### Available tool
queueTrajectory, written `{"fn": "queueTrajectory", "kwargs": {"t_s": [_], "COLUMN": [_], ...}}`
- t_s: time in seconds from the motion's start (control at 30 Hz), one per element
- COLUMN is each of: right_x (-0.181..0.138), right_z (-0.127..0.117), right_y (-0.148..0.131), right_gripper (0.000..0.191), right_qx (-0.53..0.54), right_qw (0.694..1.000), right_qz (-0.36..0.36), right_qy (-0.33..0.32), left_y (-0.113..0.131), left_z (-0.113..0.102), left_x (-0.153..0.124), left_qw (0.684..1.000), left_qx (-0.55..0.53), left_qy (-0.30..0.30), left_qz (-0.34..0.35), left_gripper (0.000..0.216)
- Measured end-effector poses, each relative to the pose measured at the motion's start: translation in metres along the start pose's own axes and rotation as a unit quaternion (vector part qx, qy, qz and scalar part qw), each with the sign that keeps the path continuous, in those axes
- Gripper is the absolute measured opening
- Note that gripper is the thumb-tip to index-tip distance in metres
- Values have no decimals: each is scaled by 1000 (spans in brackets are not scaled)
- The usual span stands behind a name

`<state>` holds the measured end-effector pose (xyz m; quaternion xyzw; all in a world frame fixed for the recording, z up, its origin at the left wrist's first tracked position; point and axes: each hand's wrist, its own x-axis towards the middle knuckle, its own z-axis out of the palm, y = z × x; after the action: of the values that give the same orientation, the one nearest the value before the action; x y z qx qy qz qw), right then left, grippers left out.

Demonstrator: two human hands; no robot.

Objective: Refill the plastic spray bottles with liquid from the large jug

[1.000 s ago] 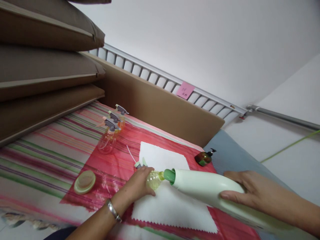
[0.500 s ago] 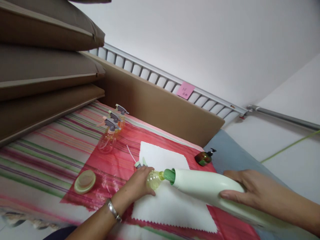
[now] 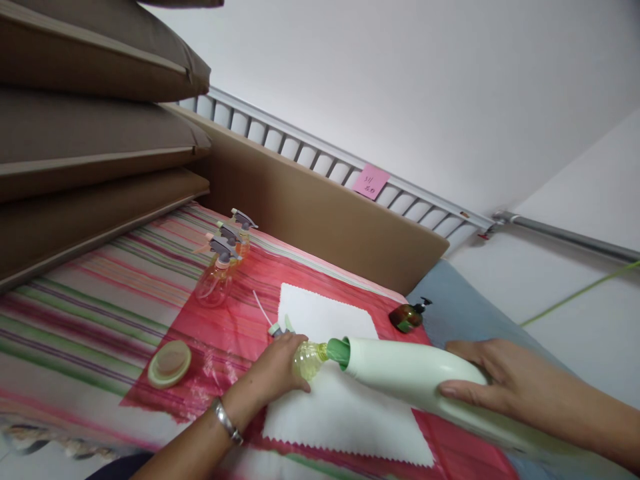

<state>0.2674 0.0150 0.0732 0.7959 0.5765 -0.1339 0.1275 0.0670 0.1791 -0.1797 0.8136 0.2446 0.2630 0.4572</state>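
Observation:
My left hand [image 3: 273,375] is closed round a small clear bottle [image 3: 307,359] with yellowish liquid, held over a white cloth [image 3: 335,400]. My right hand [image 3: 487,383] grips a large pale green bottle [image 3: 415,380], tipped on its side, its green spout [image 3: 339,351] touching the small bottle's mouth. A green spray head with a white tube [image 3: 274,325] lies just behind my left hand. A silver bracelet sits on my left wrist.
A pale green round cap [image 3: 170,364] lies on the red plastic sheet [image 3: 230,327]. Three clear spray bottles [image 3: 223,260] stand at the back left. A small brown pump bottle [image 3: 407,316] lies near the cardboard panel [image 3: 320,213]. Brown cushions [image 3: 90,133] are stacked at the left.

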Motion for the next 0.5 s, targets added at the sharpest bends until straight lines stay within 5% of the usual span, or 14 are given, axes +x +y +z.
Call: {"fn": "queueTrajectory", "kwargs": {"t_s": [0.5], "right_x": [-1], "right_z": [1], "right_y": [3], "right_gripper": [31], "right_qx": [-19], "right_qw": [1000], "right_qz": [0], "right_qy": [0], "left_y": [3], "left_z": [-1], "left_x": [-1], "left_qw": [1000], "left_qx": [3], "left_qy": [5], "left_qz": [-4], "left_gripper": [83]}}
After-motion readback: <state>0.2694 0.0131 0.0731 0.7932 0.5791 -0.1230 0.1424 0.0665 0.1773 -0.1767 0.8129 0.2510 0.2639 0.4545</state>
